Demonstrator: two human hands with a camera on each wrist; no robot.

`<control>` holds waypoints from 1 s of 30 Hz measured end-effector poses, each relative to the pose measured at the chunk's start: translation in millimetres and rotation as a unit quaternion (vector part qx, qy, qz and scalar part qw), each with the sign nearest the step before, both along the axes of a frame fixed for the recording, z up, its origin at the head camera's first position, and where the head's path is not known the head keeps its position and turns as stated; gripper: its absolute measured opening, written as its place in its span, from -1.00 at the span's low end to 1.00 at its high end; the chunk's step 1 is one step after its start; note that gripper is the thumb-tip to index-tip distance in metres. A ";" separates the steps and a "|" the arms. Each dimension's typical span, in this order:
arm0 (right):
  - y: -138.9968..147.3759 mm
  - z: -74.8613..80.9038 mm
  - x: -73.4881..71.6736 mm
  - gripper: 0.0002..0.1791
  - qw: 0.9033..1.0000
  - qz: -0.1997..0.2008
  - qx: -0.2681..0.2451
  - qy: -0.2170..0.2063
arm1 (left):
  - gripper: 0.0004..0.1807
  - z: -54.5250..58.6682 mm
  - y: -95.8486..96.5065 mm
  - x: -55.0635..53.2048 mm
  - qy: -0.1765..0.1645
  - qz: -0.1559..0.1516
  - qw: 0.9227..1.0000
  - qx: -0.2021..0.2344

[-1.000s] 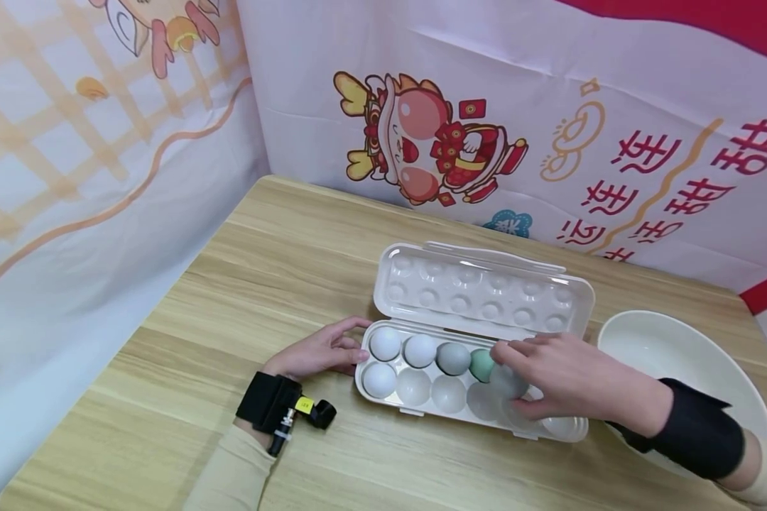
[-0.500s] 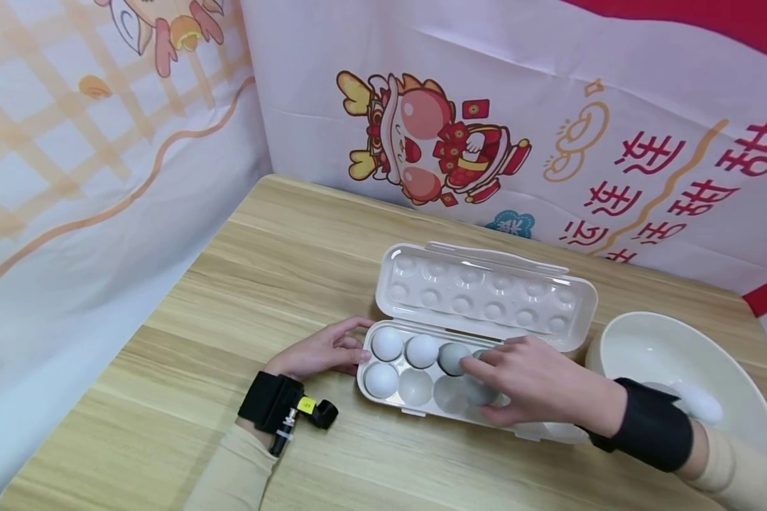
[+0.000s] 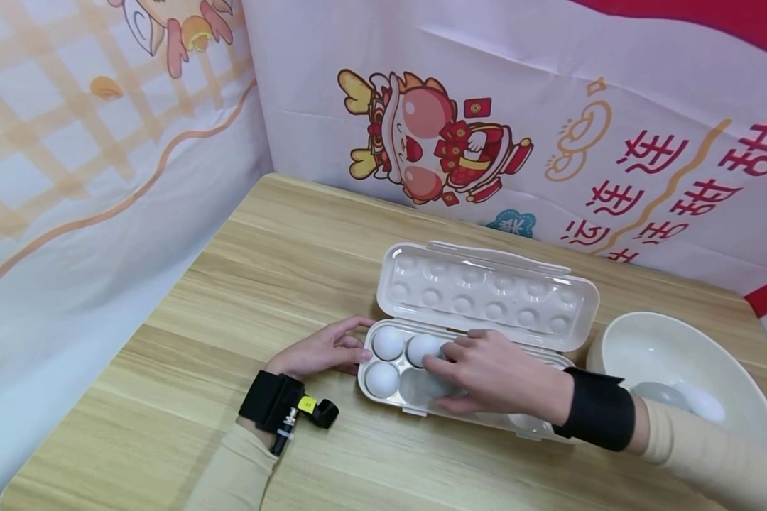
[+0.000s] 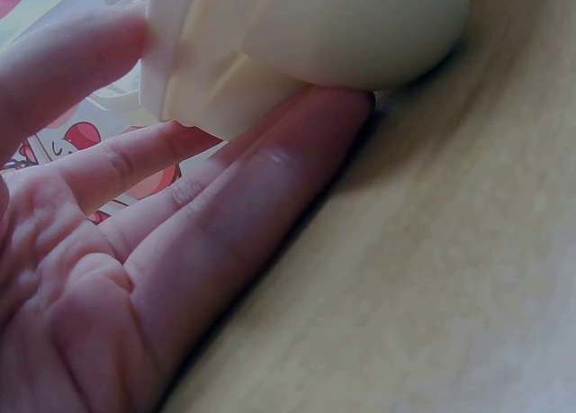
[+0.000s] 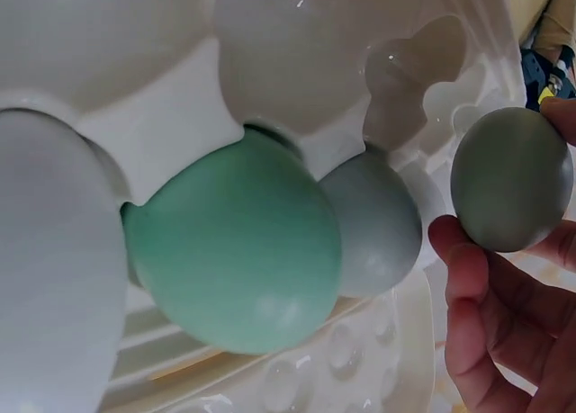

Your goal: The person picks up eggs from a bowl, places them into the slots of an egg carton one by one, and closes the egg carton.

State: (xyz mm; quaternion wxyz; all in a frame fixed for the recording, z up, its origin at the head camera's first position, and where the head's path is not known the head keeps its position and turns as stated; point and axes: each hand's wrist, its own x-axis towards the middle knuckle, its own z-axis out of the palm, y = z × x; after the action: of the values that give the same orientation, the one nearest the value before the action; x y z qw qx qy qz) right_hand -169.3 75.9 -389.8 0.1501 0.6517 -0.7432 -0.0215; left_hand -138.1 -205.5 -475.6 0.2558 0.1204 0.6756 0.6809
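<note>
My right hand [image 3: 501, 372] pinches a grey-green egg [image 5: 511, 179] between thumb and fingers, above the front row of an egg box [image 3: 383, 403]. In the right wrist view, a green egg [image 5: 238, 242], a bluish-grey egg [image 5: 378, 219] and a pale egg [image 5: 54, 260] sit in their cups. White eggs [image 3: 388, 343] fill cups at the box's left end. There my left hand [image 3: 316, 351] holds the box, thumb against the rim and fingers reaching beneath it. The right hand hides part of both rows in the head view.
The box's clear lid [image 3: 479, 291] lies folded back behind it. To the right stands a large cream bowl [image 3: 639, 341] holding a white egg [image 3: 699, 402] and a greyish one [image 3: 658, 394]. A printed cloth [image 3: 281, 85] hangs behind the wooden table [image 3: 230, 284].
My right hand has moved left along the front row with the egg, from near the right part of the box toward the white eggs. The left hand keeps its place.
</note>
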 end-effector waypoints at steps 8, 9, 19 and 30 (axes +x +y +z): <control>-16.1 -10.6 -0.5 -0.49 0.999 -0.004 0.017 0.032 | -0.44 0.2 -0.5 0.1 0.000 0.000 1.000 -0.005; -18.2 -11.4 -0.6 -0.49 0.999 -0.005 0.019 0.035 | -0.44 0.2 -0.5 0.0 0.000 0.000 1.000 -0.005; -35.1 -17.5 -0.9 -0.52 0.998 -0.006 0.028 0.059 | -0.45 0.1 -0.2 -1.0 0.003 -0.002 1.000 -0.006; -46.4 -26.8 1.6 -0.55 0.992 0.020 -0.002 0.126 | -0.44 0.4 -0.5 -0.5 0.002 0.000 1.000 -0.003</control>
State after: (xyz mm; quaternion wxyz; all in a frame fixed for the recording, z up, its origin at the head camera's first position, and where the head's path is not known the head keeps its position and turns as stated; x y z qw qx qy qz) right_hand -167.7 29.5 -416.6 0.2447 0.6580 -0.7053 -0.0987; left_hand -138.6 -206.0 -475.2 0.2552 0.1210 0.6778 0.6788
